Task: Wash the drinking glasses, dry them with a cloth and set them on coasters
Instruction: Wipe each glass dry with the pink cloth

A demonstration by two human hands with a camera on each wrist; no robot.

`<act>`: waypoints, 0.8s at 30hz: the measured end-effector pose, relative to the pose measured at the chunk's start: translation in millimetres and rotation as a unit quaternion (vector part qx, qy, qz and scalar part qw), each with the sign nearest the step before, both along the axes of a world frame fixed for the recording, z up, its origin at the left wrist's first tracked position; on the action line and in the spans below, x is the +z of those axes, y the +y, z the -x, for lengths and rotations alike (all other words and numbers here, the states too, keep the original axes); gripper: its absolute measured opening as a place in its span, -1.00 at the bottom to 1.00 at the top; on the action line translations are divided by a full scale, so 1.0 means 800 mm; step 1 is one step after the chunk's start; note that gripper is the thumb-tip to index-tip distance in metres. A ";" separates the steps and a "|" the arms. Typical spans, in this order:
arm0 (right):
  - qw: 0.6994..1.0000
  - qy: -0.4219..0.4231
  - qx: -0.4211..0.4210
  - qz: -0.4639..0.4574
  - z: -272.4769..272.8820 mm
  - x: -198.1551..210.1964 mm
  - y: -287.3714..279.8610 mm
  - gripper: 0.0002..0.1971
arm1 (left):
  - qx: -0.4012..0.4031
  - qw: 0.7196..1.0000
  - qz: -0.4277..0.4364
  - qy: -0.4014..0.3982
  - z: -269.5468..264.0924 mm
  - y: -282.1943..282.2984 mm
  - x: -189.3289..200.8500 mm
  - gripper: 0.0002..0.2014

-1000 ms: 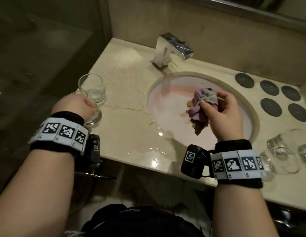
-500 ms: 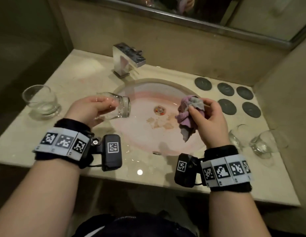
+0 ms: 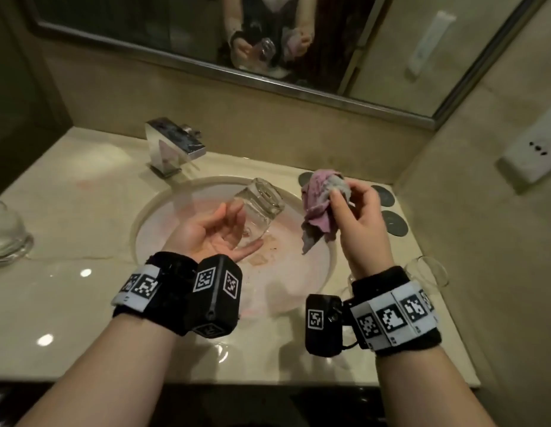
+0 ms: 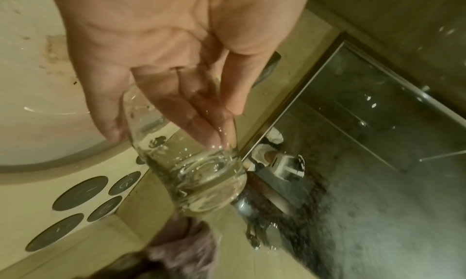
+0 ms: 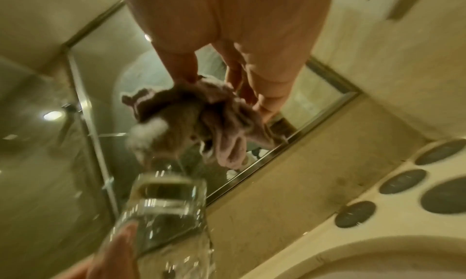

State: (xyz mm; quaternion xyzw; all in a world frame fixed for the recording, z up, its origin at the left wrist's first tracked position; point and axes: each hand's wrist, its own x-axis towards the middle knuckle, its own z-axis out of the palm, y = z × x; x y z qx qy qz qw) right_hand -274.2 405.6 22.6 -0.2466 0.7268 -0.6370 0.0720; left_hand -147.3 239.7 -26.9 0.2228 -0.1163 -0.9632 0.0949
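Note:
Over the sink basin (image 3: 163,204) my left hand (image 3: 228,223) lies palm up and holds a clear drinking glass (image 3: 260,206), tilted with its thick base pointing up and away. In the left wrist view several fingers (image 4: 196,112) show through the glass (image 4: 201,173) from inside, with the thumb on the outside wall. My right hand (image 3: 354,211) grips a bunched pink and grey cloth (image 3: 319,198) just right of the glass, apart from it. The right wrist view has the cloth (image 5: 201,120) above the glass (image 5: 161,203). Dark round coasters (image 3: 394,223) lie bare behind the right hand.
A square chrome faucet (image 3: 175,146) stands behind the basin. One more glass (image 3: 6,232) stands at the counter's far left. Another glass (image 3: 428,269) lies by my right wrist. A mirror (image 3: 268,41) runs along the back wall, and a side wall closes the right.
My left hand has carried the glass from the left counter to above the basin and turned palm up, base raised. The right hand with the cloth rose slightly.

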 end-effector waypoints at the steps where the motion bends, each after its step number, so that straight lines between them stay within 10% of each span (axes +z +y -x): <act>1: 0.999 0.024 0.019 -0.008 0.001 0.006 -0.009 -0.80 | -0.011 1.000 0.008 0.003 0.002 0.000 0.002 -0.83; 7: 0.939 0.284 0.158 -0.115 -0.015 0.005 -0.051 -0.58 | -0.057 0.997 0.056 0.012 0.010 0.003 0.027 -0.80; 11: 0.926 0.313 0.189 -0.096 -0.008 0.011 -0.062 -0.49 | -0.053 0.991 0.120 0.023 0.006 -0.007 0.047 -0.85; 17: 0.986 0.099 0.062 -0.119 -0.018 0.037 -0.099 -0.51 | -0.006 0.924 0.378 0.055 0.008 -0.014 0.073 -0.87; 24: 0.948 -0.260 0.134 -0.130 -0.030 0.067 -0.097 -0.11 | 0.005 0.777 0.621 0.105 -0.013 -0.028 0.086 -0.82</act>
